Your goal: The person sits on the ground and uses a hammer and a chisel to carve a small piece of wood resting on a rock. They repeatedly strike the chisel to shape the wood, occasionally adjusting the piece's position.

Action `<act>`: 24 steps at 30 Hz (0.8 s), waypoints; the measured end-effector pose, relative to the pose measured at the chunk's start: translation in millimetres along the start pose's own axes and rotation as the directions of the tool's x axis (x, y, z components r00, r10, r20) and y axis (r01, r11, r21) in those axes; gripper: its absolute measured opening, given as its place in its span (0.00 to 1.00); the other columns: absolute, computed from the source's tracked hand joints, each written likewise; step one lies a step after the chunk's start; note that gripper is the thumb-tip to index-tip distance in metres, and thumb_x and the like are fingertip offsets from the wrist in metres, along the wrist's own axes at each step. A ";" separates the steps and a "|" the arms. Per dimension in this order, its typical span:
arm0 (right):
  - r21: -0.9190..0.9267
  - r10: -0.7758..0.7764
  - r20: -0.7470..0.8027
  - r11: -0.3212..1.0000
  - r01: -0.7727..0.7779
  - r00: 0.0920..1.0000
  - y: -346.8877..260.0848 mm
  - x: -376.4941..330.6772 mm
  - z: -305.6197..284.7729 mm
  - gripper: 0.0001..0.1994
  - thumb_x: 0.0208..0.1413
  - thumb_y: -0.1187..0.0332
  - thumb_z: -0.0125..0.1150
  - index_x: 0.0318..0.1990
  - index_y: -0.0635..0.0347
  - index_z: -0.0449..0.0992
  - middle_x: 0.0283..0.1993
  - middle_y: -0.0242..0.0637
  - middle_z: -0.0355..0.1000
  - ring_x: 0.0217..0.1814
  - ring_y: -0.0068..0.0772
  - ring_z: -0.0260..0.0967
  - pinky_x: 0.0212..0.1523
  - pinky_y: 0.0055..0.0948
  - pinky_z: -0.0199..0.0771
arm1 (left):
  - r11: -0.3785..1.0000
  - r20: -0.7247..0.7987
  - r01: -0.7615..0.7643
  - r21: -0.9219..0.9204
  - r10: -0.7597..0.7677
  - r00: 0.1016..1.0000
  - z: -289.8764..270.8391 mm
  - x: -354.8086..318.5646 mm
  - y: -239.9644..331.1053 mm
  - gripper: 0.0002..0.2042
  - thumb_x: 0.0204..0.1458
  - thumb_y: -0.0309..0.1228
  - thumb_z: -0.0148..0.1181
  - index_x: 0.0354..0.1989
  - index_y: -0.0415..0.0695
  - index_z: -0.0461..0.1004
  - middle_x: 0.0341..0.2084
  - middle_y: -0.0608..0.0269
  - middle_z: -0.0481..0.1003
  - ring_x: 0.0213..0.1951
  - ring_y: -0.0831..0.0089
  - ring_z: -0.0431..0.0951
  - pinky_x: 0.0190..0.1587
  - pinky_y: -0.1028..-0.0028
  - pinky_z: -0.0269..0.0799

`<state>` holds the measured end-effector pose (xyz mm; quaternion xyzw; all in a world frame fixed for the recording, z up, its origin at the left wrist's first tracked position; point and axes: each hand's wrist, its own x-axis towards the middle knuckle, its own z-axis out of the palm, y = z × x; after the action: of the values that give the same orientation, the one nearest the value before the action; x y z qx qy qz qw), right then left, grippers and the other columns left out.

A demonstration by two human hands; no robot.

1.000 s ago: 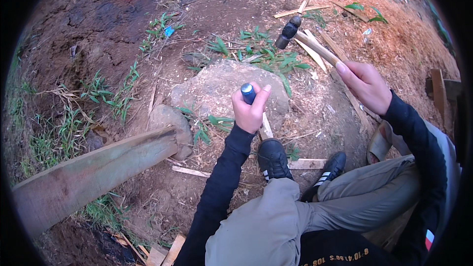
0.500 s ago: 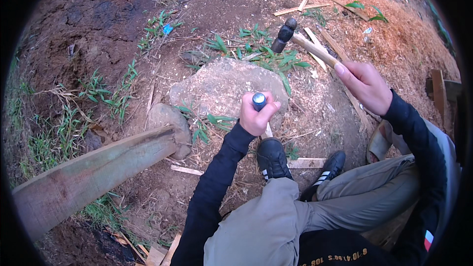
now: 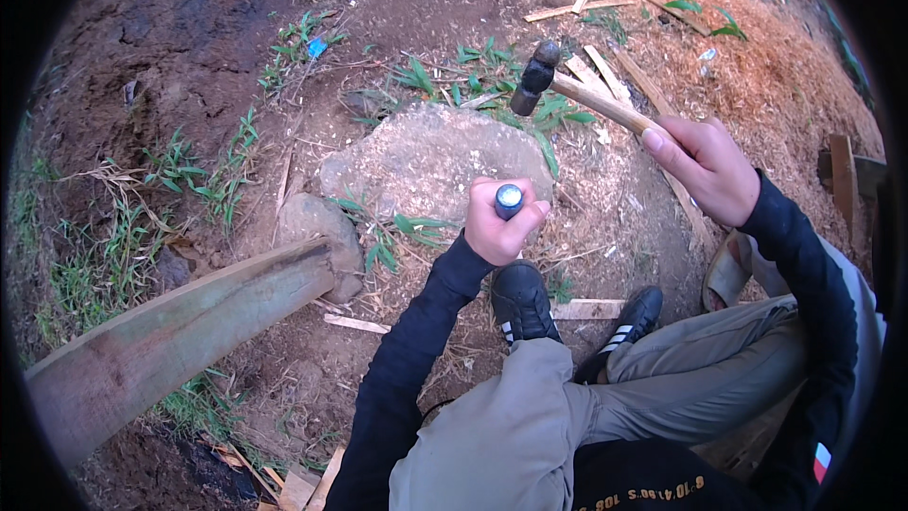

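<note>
My right hand [image 3: 711, 168] grips the wooden handle of a ball-peen hammer [image 3: 613, 106]. The hammer's dark head is raised in the air, left of that hand and beyond my left fist. Closed around a dark blue handle [image 3: 509, 199] with a pale, flat end is my left hand [image 3: 496, 235]. That end points up toward me; the lower part of this tool is hidden under the fist. Below the left hand lies a large flat stone [image 3: 416, 161], dusted with wood shavings. The hammer head and the blue handle are apart.
A thick wooden plank [image 3: 189, 322] slants in from the left, its end by a smaller stone [image 3: 326, 220]. My dark shoe [image 3: 522, 301] is just nearer than the left hand. Wood strips [image 3: 643, 80] and sawdust [image 3: 766, 85] cover the right side; grass [image 3: 95, 270] grows at left.
The hammer head has shifted slightly left and down in view. My left hand and the blue handle have moved a little right, and the handle's end now faces me more squarely.
</note>
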<state>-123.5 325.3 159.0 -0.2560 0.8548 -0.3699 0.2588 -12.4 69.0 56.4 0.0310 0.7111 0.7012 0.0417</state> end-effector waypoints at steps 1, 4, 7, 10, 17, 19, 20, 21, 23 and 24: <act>-0.009 -0.005 0.016 1.000 0.005 1.000 -1.8 1.1 -0.7 0.23 0.67 0.54 0.47 0.28 0.66 0.71 0.15 0.36 0.57 0.16 0.28 0.55 0.20 0.34 0.57 | 1.000 0.002 0.029 -0.006 -0.029 1.000 0.2 1.2 2.2 0.14 0.47 0.26 0.58 0.13 0.41 0.62 0.08 0.70 0.61 0.13 0.82 0.61 0.18 0.75 0.54; -0.015 -0.039 0.012 0.999 0.039 0.999 -0.5 2.0 0.9 0.22 0.67 0.55 0.47 0.28 0.66 0.72 0.15 0.38 0.58 0.15 0.30 0.55 0.20 0.35 0.57 | 0.995 -0.005 0.088 -0.037 -0.089 0.996 -1.5 2.9 -2.3 0.15 0.47 0.28 0.59 0.13 0.40 0.64 0.08 0.70 0.62 0.14 0.81 0.62 0.19 0.75 0.55; -0.006 -0.020 0.010 1.000 0.020 1.000 -1.3 1.7 -0.1 0.22 0.67 0.55 0.47 0.29 0.66 0.72 0.15 0.38 0.57 0.15 0.30 0.55 0.20 0.35 0.57 | 0.993 -0.008 0.063 -0.101 -0.064 0.998 -0.9 4.6 -7.0 0.15 0.49 0.25 0.56 0.13 0.41 0.60 0.09 0.71 0.61 0.13 0.83 0.58 0.17 0.77 0.52; 0.007 0.004 0.020 1.000 -0.004 1.000 -2.1 1.5 -2.2 0.21 0.67 0.55 0.47 0.29 0.66 0.72 0.15 0.37 0.57 0.16 0.29 0.54 0.20 0.34 0.57 | 0.986 -0.002 0.072 -0.152 -0.073 0.997 -2.5 5.6 -10.0 0.15 0.50 0.23 0.53 0.14 0.42 0.58 0.10 0.71 0.59 0.13 0.84 0.56 0.16 0.78 0.49; -0.060 -0.016 0.000 0.998 0.016 1.000 -5.9 0.5 -10.5 0.21 0.67 0.55 0.47 0.30 0.66 0.71 0.15 0.36 0.55 0.17 0.27 0.53 0.21 0.34 0.55 | 0.966 -0.025 0.156 -0.207 -0.164 0.986 -3.7 16.3 -11.1 0.15 0.52 0.23 0.54 0.15 0.44 0.58 0.10 0.74 0.58 0.12 0.86 0.54 0.15 0.79 0.46; -0.043 -0.047 -0.006 0.998 0.047 0.999 -2.9 2.7 -9.8 0.21 0.67 0.55 0.47 0.29 0.66 0.71 0.15 0.36 0.55 0.17 0.27 0.53 0.21 0.34 0.55 | 0.960 -0.030 0.156 -0.232 -0.168 0.985 -4.3 16.4 -11.0 0.15 0.52 0.23 0.53 0.15 0.44 0.58 0.09 0.74 0.57 0.12 0.86 0.54 0.15 0.79 0.45; -0.037 -0.060 -0.011 0.998 0.060 0.998 -2.0 3.3 -9.8 0.21 0.67 0.55 0.47 0.29 0.66 0.71 0.15 0.36 0.55 0.17 0.27 0.53 0.21 0.34 0.55 | 0.954 -0.030 0.160 -0.254 -0.173 0.984 -5.2 16.0 -10.5 0.15 0.52 0.23 0.53 0.15 0.44 0.58 0.09 0.74 0.58 0.12 0.86 0.54 0.15 0.79 0.45; -0.044 -0.057 -0.008 0.997 0.057 0.998 -2.5 3.7 -9.8 0.22 0.67 0.55 0.47 0.29 0.66 0.70 0.15 0.36 0.55 0.17 0.27 0.53 0.21 0.34 0.55 | 0.947 -0.028 0.164 -0.276 -0.179 0.983 -6.7 15.4 -9.8 0.15 0.52 0.23 0.53 0.15 0.44 0.58 0.10 0.74 0.58 0.12 0.86 0.54 0.15 0.79 0.45; -0.057 -0.052 -0.002 0.997 0.052 0.999 -3.7 4.7 -8.9 0.22 0.67 0.55 0.47 0.28 0.66 0.70 0.15 0.36 0.55 0.17 0.27 0.53 0.21 0.34 0.55 | 0.940 -0.030 0.169 -0.295 -0.186 0.982 -7.7 14.1 -8.9 0.15 0.52 0.23 0.53 0.15 0.44 0.58 0.10 0.74 0.57 0.11 0.86 0.54 0.14 0.79 0.45; -0.054 -0.058 -0.007 0.997 0.057 0.998 -3.1 5.1 -7.9 0.22 0.67 0.55 0.47 0.28 0.66 0.70 0.15 0.36 0.55 0.16 0.27 0.53 0.21 0.34 0.55 | 0.941 -0.033 0.170 -0.291 -0.188 0.982 -8.0 13.2 -8.7 0.15 0.52 0.23 0.53 0.15 0.44 0.58 0.10 0.74 0.57 0.11 0.86 0.54 0.14 0.79 0.45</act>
<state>-131.4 324.2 164.8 -0.2859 0.8576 -0.3553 0.2377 -26.2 62.2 47.6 -0.0613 0.6025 0.7909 0.0880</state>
